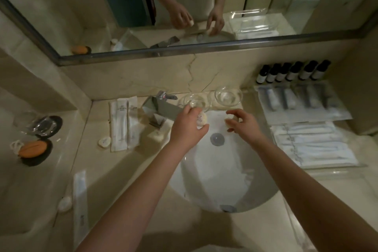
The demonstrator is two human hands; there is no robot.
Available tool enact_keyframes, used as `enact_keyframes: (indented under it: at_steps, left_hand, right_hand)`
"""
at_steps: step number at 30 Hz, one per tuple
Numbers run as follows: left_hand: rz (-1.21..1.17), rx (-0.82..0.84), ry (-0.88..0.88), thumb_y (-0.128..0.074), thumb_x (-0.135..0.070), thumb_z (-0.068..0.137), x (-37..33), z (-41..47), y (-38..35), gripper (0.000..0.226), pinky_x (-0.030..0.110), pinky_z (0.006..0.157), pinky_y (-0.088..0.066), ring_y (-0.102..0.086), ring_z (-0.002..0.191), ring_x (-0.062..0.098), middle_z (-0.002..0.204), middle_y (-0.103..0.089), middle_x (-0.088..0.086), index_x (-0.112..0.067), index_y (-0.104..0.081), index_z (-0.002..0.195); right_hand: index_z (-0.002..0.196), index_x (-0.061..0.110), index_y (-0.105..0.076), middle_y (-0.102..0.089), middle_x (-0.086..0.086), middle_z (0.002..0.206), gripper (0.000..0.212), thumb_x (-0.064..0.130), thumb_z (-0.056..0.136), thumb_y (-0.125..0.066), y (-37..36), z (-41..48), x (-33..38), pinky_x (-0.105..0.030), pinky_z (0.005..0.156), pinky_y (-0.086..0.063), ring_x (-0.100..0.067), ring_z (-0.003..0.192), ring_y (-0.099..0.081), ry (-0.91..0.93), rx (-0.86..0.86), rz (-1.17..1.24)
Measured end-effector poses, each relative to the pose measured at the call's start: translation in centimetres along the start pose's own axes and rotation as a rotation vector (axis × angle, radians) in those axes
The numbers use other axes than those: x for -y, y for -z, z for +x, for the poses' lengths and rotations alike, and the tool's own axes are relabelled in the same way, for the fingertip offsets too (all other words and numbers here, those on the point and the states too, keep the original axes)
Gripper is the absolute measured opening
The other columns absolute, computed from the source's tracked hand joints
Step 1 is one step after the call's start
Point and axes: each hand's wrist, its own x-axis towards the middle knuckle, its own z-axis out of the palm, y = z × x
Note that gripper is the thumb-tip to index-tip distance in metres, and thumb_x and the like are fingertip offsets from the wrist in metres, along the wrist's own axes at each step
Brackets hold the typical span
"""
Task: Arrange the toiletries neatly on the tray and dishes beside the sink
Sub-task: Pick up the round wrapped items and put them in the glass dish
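Over the white sink (214, 169), both hands are raised, near each other but apart. The left hand (187, 129) pinches a round wrapped soap (201, 121) between thumb and fingers, just in front of the nearer glass dish (194, 101). The right hand (244, 123) pinches a smaller soap (230, 119) at its fingertips, in front of the second glass dish (228, 95). Both dishes stand behind the basin, right of the faucet (161, 106). A loose soap (104, 141) lies on the counter left of the basin. On the right, a clear tray (335, 172) holds white packets (313, 145), with dark bottles (294, 71) in a row at the wall.

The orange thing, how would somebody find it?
Start at the white oval sink and look left across the beige counter. Near its left edge, the orange oval bar lies on a round black dish, the only orange thing on the counter.
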Motion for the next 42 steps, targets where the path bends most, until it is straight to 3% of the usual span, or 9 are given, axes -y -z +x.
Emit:
enact_keyframes:
  at_steps: [4,7,11,18,21,27,35,39,42]
  left_hand:
    - [0.137,0.085,-0.013,-0.064,-0.03,0.081,-1.1,3.7,-2.3,0.047,0.033,0.088,-0.042,-0.05,0.111,0.027,0.122,-0.048,0.009,-0.013,-0.052,0.124]
    - [0.292,0.147,0.012,-0.061,-0.03,0.082,-1.1,6.8,-3.5,0.043,0.037,0.086,-0.043,-0.051,0.111,0.029,0.12,-0.048,0.009,-0.013,-0.053,0.121]
    - [0.474,0.208,0.066,-0.062,-0.026,0.082,-0.5,12.0,-3.0,0.04,0.037,0.085,-0.045,-0.053,0.111,0.03,0.123,-0.049,0.009,-0.015,-0.053,0.119]
    - [0.745,0.503,0.007,-0.058,-0.021,0.084,1.9,17.3,-3.1,0.034,0.037,0.092,-0.047,-0.056,0.116,0.03,0.124,-0.056,0.012,-0.013,-0.055,0.117]
    - [0.759,0.595,-0.006,-0.059,-0.019,0.082,3.0,18.2,-3.7,0.034,0.035,0.085,-0.049,-0.06,0.111,0.028,0.12,-0.061,0.009,-0.015,-0.057,0.115]
    - [0.677,0.611,0.01,-0.066,-0.03,0.078,3.9,19.0,-4.2,0.058,0.035,0.085,-0.048,-0.056,0.114,0.027,0.127,-0.054,0.007,-0.022,-0.044,0.131]
    - [0.596,0.532,0.057,-0.068,-0.033,0.079,4.8,18.8,-3.4,0.045,0.034,0.082,-0.046,-0.057,0.109,0.028,0.122,-0.057,0.007,-0.016,-0.054,0.119]
    - [0.566,0.492,0.076,-0.07,-0.031,0.079,4.9,19.0,-2.9,0.044,0.034,0.088,-0.047,-0.057,0.112,0.027,0.123,-0.059,0.005,-0.018,-0.057,0.119]
    - [0.495,0.488,0.124,-0.07,-0.03,0.078,5.4,19.2,-2.4,0.042,0.031,0.086,-0.046,-0.057,0.112,0.025,0.123,-0.06,0.003,-0.023,-0.058,0.118]
  right_hand:
    - [0.09,0.016,-0.061,-0.062,0.001,0.083,0.011,0.012,0.081,-0.064,1.2,3.6,-0.9,-0.032,0.071,-0.048,-0.018,0.074,-0.059,-0.071,-0.095,0.038]
    - [0.091,0.012,-0.063,-0.063,-0.005,0.088,0.013,0.01,0.079,-0.066,0.9,6.4,-0.9,-0.028,0.073,-0.044,-0.02,0.082,-0.058,-0.128,-0.13,0.101]
    - [0.092,0.01,-0.063,-0.062,-0.004,0.09,0.016,0.009,0.077,-0.068,-0.8,10.2,0.2,-0.024,0.069,-0.044,-0.017,0.082,-0.057,-0.158,-0.079,0.141]
    - [0.071,0.028,-0.054,-0.059,0.005,0.073,0.023,0.011,0.076,-0.069,-3.7,14.7,1.1,-0.028,0.065,-0.046,-0.017,0.071,-0.055,-0.19,-0.024,0.157]
    - [0.073,0.026,-0.056,-0.063,0.001,0.08,0.019,0.013,0.077,-0.068,-4.0,15.4,0.8,-0.028,0.067,-0.046,-0.015,0.068,-0.055,-0.192,-0.035,0.149]
    - [0.088,0.019,-0.062,-0.058,0.004,0.079,0.014,0.013,0.077,-0.069,-4.4,15.9,0.3,-0.026,0.069,-0.044,-0.014,0.071,-0.053,-0.152,0.017,0.044]
    - [0.097,0.011,-0.064,-0.063,-0.004,0.086,0.017,0.016,0.081,-0.059,-6.8,15.5,0.8,-0.026,0.068,-0.039,-0.02,0.08,-0.055,-0.02,0.006,-0.261]
    - [0.102,0.006,-0.063,-0.061,-0.012,0.103,0.025,0.023,0.084,-0.058,-6.9,15.2,0.1,-0.037,0.076,-0.048,-0.03,0.102,-0.052,0.175,0.003,-0.587]
    - [0.109,0.007,-0.064,-0.059,-0.015,0.106,0.032,0.026,0.082,-0.064,-6.0,15.3,-0.3,-0.04,0.08,-0.047,-0.033,0.105,-0.05,0.27,0.021,-0.611]
